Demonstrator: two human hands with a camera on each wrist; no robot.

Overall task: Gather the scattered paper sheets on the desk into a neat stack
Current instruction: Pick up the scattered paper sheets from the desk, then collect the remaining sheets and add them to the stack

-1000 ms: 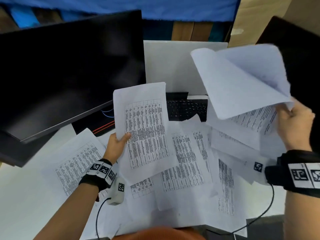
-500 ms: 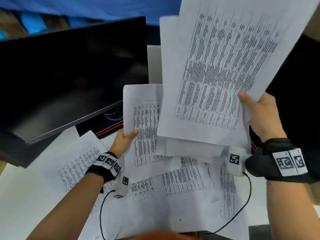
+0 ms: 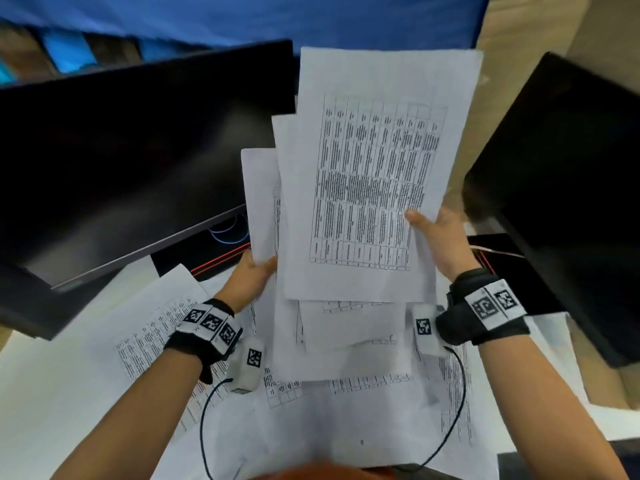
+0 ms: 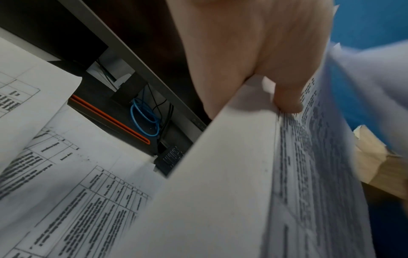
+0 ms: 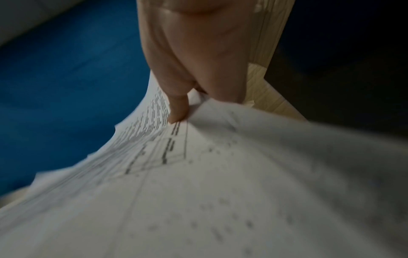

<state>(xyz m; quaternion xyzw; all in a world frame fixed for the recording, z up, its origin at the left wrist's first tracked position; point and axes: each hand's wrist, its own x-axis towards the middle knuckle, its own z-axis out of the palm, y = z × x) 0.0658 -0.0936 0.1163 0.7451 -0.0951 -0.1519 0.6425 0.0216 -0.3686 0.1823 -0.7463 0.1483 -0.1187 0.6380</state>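
Note:
Both hands hold printed sheets up above the desk. My right hand (image 3: 436,237) pinches a bunch of sheets (image 3: 367,181) at its right edge, thumb on the printed table; the right wrist view shows the thumb (image 5: 176,111) pressing the bunch (image 5: 198,192). My left hand (image 3: 251,275) grips one sheet (image 3: 259,202) by its lower left edge, its thumb (image 4: 284,97) on the printed side (image 4: 220,192). That sheet lies behind the right hand's bunch, overlapping it. More printed sheets (image 3: 156,334) lie scattered on the white desk (image 3: 41,393) below.
A dark monitor (image 3: 138,150) tilts over the desk at the left, with blue cables (image 3: 230,232) under it. Another black screen (image 3: 568,202) stands at the right. Loose sheets (image 3: 346,420) cover the near desk edge. Wrist camera cables trail over them.
The right hand's bunch has swung left and come over the left hand's sheet, so the two now overlap. The left hand has risen a little with its sheet.

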